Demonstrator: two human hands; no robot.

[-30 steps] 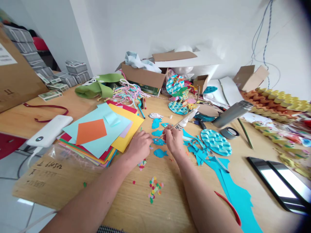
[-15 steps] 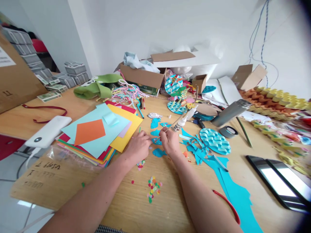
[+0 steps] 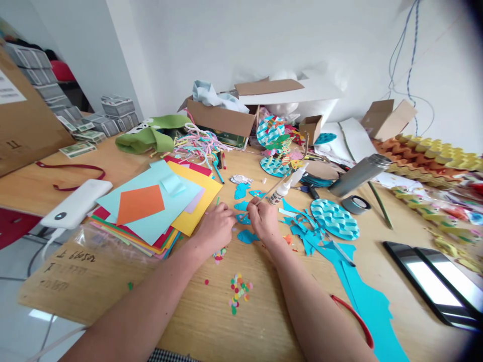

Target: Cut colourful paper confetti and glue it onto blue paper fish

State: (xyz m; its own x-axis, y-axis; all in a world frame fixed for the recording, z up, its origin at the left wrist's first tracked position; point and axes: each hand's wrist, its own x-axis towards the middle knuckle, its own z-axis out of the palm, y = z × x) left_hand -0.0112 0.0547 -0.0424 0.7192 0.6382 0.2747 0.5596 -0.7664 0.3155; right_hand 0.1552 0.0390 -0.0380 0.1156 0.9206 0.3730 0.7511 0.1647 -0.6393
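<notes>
My right hand pinches a thin wooden stick, its lower tip at a small blue paper fish with dots on it. Close by on the left, my left hand has its fingers bent together at that fish's edge; whatever lies under the fingertips is hidden. Other blue fish cutouts lie around, one nearer me and one farther off. Just behind my right hand is a white glue bottle with its nozzle up. Small coloured paper dots are scattered on the table between my forearms.
Coloured paper sheets are stacked at left, beside a white power bank. Blue paper scraps, red-handled scissors, a woven blue disc, a grey thermos and black tablets lie rightward. Boxes stand behind.
The view has shifted very slightly. Both hands stay in nearly the same place, the stick still at the dotted fish.
</notes>
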